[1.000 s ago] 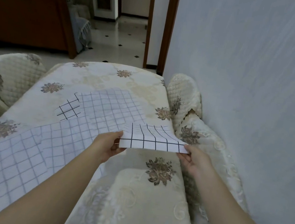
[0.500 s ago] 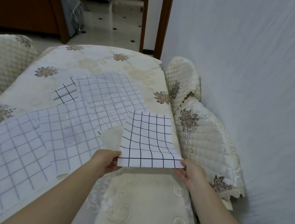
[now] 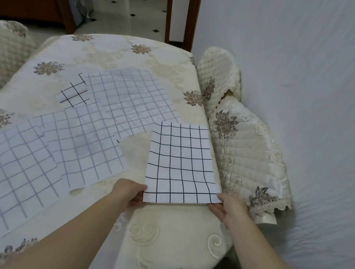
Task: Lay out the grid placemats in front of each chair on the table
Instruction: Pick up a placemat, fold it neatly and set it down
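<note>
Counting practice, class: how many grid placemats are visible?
4: held placemat, pinched by left hand and right hand, at right; far placemat, middle placemat and near-left placemat overlap. More may hide beneath.

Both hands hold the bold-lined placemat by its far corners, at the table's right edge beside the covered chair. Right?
No: the head view shows the left hand and right hand holding the bold-lined placemat by its near corners; it is at the right edge of the table beside the covered chair.
</note>
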Available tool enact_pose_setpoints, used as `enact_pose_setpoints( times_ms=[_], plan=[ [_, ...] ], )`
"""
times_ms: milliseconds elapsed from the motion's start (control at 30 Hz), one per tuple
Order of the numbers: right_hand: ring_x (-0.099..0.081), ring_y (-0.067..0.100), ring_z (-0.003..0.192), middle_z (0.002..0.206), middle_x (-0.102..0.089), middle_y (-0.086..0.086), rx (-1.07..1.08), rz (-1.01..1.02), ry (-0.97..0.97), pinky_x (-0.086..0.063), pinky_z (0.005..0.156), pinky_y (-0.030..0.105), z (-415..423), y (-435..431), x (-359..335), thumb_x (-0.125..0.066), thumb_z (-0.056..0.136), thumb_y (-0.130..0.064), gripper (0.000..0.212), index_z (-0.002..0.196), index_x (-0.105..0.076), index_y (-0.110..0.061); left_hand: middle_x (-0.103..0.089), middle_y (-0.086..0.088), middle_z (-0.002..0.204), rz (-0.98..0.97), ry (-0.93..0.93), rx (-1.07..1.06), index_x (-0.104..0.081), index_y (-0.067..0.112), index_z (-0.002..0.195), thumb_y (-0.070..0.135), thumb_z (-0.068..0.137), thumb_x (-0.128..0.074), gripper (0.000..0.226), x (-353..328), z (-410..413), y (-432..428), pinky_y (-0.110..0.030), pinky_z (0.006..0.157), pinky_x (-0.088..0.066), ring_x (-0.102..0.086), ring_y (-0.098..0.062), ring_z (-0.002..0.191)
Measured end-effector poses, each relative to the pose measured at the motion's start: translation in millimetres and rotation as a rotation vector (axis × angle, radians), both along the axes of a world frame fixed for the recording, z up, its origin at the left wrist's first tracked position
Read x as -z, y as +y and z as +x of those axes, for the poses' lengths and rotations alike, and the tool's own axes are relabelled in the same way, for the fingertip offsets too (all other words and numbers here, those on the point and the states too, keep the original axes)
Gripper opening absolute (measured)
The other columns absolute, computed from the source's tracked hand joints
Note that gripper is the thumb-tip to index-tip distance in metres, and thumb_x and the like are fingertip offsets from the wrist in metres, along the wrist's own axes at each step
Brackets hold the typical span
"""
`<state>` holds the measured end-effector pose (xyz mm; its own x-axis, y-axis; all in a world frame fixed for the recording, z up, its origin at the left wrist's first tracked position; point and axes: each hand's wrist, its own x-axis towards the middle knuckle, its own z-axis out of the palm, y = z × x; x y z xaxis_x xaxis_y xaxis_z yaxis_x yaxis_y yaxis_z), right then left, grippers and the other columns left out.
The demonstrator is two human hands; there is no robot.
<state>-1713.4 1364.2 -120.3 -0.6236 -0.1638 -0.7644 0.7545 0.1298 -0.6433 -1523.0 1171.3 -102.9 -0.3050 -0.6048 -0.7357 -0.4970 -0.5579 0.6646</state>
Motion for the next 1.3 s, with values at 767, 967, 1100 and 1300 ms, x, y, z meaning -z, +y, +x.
enact_pose_setpoints(
  times_ms=[767,967,1100,1300],
  plan=[
    [-0.064,0.027,0.07,0.086,-0.065,0.017,0.016,0.031,-0.011,-0.053,0.039,0.028,12,15,1,-0.057,0.091,-0.004,0.028,0.118,-0.058,0.002,-0.068,-0.017,0.072,0.094,-0.012,0.009,-0.066,-0.006,0.083,0.008,0.084,-0.069,0.014,3,14,15,-0.031,0.055,-0.058,-0.065,-0.026,0.062],
    [-0.065,0.028,0.07,0.082,-0.066,0.019,-0.066,0.034,-0.03,-0.057,0.054,0.033,14,23,-5,-0.058,0.092,-0.012,0.018,0.106,-0.059,-0.001,-0.067,-0.009,0.057,0.1,-0.007,-0.008,-0.067,-0.002,0.082,0.009,0.084,-0.069,0.011,4,20,13,-0.041,0.079,-0.059,-0.065,-0.021,0.054],
    [-0.065,0.028,0.07,0.083,-0.066,0.021,-0.064,0.056,-0.032,-0.056,0.044,0.029,18,28,-6,-0.058,0.094,-0.014,0.019,0.106,-0.059,0.0,-0.07,-0.018,0.075,0.071,-0.01,0.009,-0.067,-0.007,0.087,0.005,0.081,-0.071,0.013,4,21,17,-0.038,0.066,-0.06,-0.067,-0.027,0.065],
    [-0.061,0.026,0.039,0.052,-0.063,0.017,-0.031,0.091,-0.056,-0.051,0.035,0.028,24,34,-11,-0.061,0.091,-0.016,0.024,0.076,-0.056,0.001,-0.054,-0.013,0.059,-0.099,-0.065,-0.025,-0.053,0.004,0.066,0.001,0.082,-0.058,0.017,1,20,19,-0.024,0.048,-0.046,-0.053,-0.021,0.046]
  ],
)
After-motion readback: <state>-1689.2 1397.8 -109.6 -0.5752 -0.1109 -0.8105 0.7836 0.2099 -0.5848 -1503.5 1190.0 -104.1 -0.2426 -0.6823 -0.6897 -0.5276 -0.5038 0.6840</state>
